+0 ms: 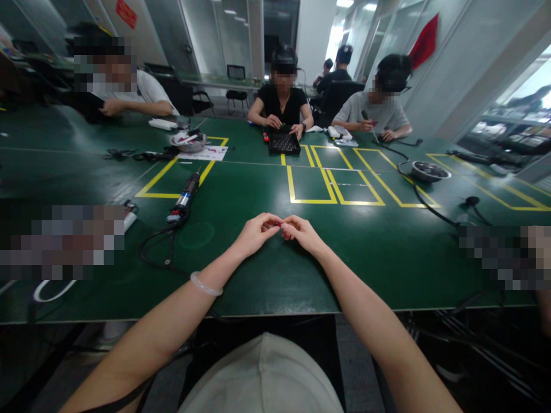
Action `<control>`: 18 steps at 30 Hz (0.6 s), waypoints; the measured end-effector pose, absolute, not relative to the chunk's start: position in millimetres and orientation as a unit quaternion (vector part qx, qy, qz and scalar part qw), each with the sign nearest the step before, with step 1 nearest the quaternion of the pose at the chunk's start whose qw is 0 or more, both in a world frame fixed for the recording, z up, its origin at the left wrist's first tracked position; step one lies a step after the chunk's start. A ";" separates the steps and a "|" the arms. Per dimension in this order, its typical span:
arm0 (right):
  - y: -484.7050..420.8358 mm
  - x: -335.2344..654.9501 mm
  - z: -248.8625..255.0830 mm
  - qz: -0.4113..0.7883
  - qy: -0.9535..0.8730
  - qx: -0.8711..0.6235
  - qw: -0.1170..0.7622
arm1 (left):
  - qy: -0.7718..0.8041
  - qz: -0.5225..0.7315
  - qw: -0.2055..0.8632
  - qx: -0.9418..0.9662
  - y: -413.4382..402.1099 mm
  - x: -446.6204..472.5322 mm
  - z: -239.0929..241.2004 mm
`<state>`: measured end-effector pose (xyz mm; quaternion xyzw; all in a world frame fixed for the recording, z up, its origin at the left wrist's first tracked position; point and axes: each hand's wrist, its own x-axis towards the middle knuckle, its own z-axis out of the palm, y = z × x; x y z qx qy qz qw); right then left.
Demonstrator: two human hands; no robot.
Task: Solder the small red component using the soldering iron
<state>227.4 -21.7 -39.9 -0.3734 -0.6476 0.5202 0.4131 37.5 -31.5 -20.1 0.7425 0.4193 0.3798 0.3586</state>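
Observation:
My left hand point(258, 234) and my right hand point(301, 232) meet just above the green table point(258, 281). Between their fingertips is a small red and dark piece point(278, 224), too small to name. The fingers of both hands are pinched closed around it, and the fingers cover most of it. A pale bangle point(205, 285) circles my left wrist. To the left of my left hand, an electric screwdriver point(185, 198) with a black cord lies on the table.
Yellow tape outlines point(313, 201) mark the table ahead. A metal bowl point(430, 171) stands at the right, another bowl of parts point(189, 141) at the far left. Across the table a person point(284, 103) handles a black tray point(284, 142). Other people sit on both sides.

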 end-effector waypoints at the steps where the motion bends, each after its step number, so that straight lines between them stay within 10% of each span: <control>1: -21.7 227.3 -40.0 0.521 -0.645 -0.371 0.417 | 0.416 0.380 0.353 0.747 -31.6 37.7 -20.6; 18: -20.2 228.0 -44.2 0.509 -0.654 -0.329 0.452 | 0.429 0.382 0.397 0.716 -30.0 39.3 -21.9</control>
